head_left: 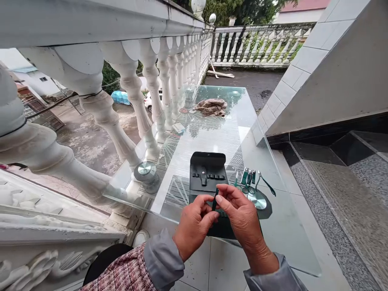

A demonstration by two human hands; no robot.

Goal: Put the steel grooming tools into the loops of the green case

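Observation:
Over the glass table, my left hand (194, 221) and my right hand (241, 216) pinch a small, slim dark-green tool (215, 200) between their fingertips. It stands nearly upright; its exact kind cannot be made out. Beneath and behind the hands lies an open black manicure case (207, 188), flap turned up, with elastic loops and a snap strap on its inside. My hands cover part of its lower half. To the right of the case, green nail clippers (249, 176), small scissors (249, 190) and a pair of nippers (266, 184) lie on the glass.
A crumpled brown cloth (211, 107) and a small white-blue packet (178, 128) lie farther back on the glass table (281, 238). White balusters (113, 125) line the left side. Granite steps (348, 202) rise at the right.

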